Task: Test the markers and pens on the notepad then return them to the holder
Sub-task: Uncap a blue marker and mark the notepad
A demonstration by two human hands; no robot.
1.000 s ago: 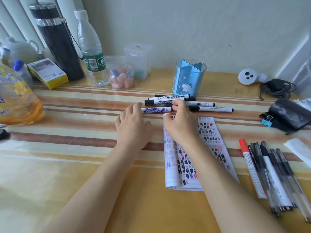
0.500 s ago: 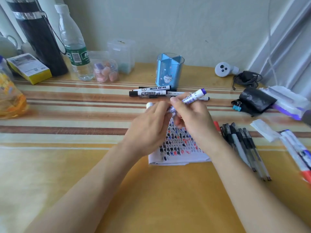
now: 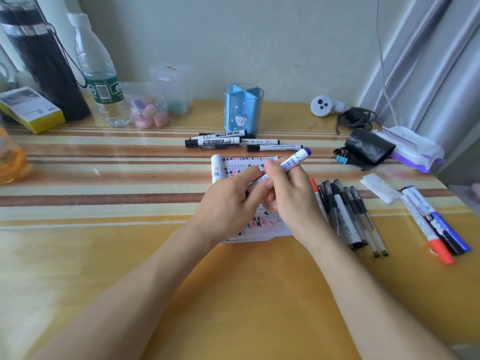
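Marker (image 3: pixel 293 160) with the blue end is up off the table (image 3: pixel 104 255) in both hands, tilted so the blue end points up and away to the right, hovering right above the notepad (image 3: pixel 235 166). Going from the left: there's an orange bottle (image 3: pixel 10 157) at the edge, a yellow box (image 3: pixel 31 110), a black flask (image 3: pixel 44 63) and a water bottle (image 3: pixel 104 81) lined up along the wall, then a little jar of pastel bits (image 3: pixel 148 113) with a clear plastic box (image 3: pixel 174 89) just behind it. The blue holder (image 3: pixel 244 110) stands upright near the wall, and a loose bunch of black-capped markers (image 3: pixel 215 142) lies flat on the table just in front of it, between it and the notepad. The notepad is covered in scribbles in black, red and blue, and its left edge is curled up. Over it, the left hand (image 3: pixel 231 203) pinches the marker's lower end with thumb and fingers, so that end is buried in the grip and I can't tell if the cap is on or off. The right hand (image 3: pixel 291 198) is wrapped around the middle of the barrel, with the barcode part and blue end sticking out past its fingertips. Just right of that hand is a row of pens (image 3: pixel 348 214) lying side by side with a red-tipped one nearest the hand. Further back are blue binder clips (image 3: pixel 341 157) touching a black pouch (image 3: pixel 368 149), and three fat markers (image 3: pixel 436 224) lie together near the right edge.
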